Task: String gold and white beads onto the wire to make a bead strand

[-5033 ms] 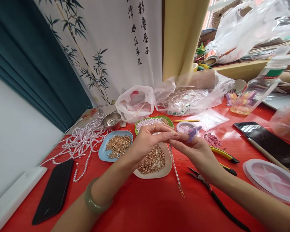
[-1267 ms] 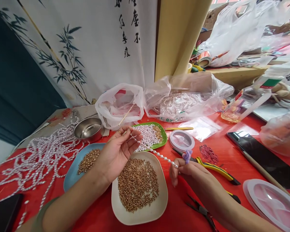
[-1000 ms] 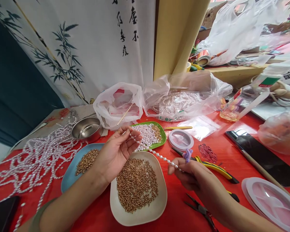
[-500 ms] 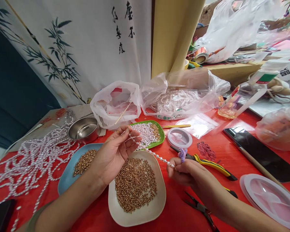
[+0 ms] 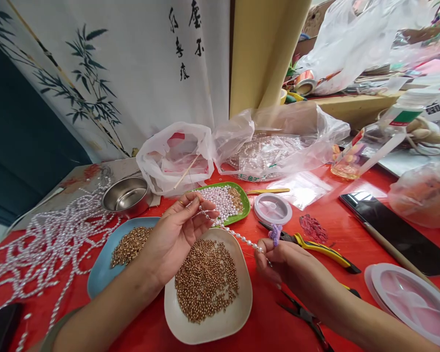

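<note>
Between my hands stretches a string of pearl beads (image 5: 238,235), slanting down to the right. My left hand (image 5: 185,222) pinches its upper end between thumb and forefinger, the other fingers loosely curled. At the lower end, my right hand (image 5: 278,254) grips the string with thumb and fingers; a purple band (image 5: 275,234) shows at a finger. Below the string stands a cream dish (image 5: 205,334) of small gold beads (image 5: 205,283). Behind it lies a green tray (image 5: 246,201) with white pearls (image 5: 222,201) and some gold beads. A blue plate (image 5: 99,264) with gold beads sits left, partly behind my left forearm.
Many bead strands (image 5: 55,234) spread at the left beside a steel bowl (image 5: 126,195). Yellow-black pliers (image 5: 324,251) and dark pliers (image 5: 308,320) lie around my right arm. Farther right are a phone (image 5: 399,232) and round plastic cases (image 5: 412,303). Plastic bags (image 5: 278,146) stand behind.
My right hand's fingers have shifted slightly and loosened at the lower end of the string, and a thin tip now shows below them. My left hand has moved a little to the right.
</note>
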Tool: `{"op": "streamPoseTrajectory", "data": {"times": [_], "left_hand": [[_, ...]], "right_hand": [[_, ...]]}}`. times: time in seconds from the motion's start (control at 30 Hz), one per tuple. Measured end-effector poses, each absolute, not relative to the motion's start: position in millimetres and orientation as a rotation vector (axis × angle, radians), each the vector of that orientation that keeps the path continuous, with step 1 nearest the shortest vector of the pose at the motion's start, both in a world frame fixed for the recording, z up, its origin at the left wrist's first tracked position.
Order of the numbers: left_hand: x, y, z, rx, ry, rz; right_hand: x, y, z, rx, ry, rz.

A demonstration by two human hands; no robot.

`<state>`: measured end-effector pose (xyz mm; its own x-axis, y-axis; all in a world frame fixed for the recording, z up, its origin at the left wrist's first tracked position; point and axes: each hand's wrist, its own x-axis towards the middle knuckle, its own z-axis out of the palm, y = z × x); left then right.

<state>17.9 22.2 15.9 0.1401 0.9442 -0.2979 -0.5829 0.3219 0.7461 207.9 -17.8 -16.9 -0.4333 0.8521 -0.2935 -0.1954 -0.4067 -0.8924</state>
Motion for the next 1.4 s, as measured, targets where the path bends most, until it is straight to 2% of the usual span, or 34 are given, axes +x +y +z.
{"op": "streamPoseTrajectory", "data": {"times": [0.63, 0.93, 1.13, 1.4], "left_hand": [[21.3, 14.0, 20.6, 0.648, 0.825, 1.147], [23.0, 12.7, 22.4, 0.668, 0.779, 1.121], [23.2, 12.3, 17.6, 0.669, 0.780, 1.090], [22.8, 11.2, 18.1, 0.644, 0.800, 1.052]], "right_hand": [[208.8, -20.7, -13.8, -1.101, -1.053, 1.890], [209.4, -22.2, -10.3, -1.126, -1.333, 1.739], [210.2, -22.5, -10.0, -1.144, -1.212, 1.817], [210.3, -18.6, -13.5, -1.158, -1.235, 1.745]]}}
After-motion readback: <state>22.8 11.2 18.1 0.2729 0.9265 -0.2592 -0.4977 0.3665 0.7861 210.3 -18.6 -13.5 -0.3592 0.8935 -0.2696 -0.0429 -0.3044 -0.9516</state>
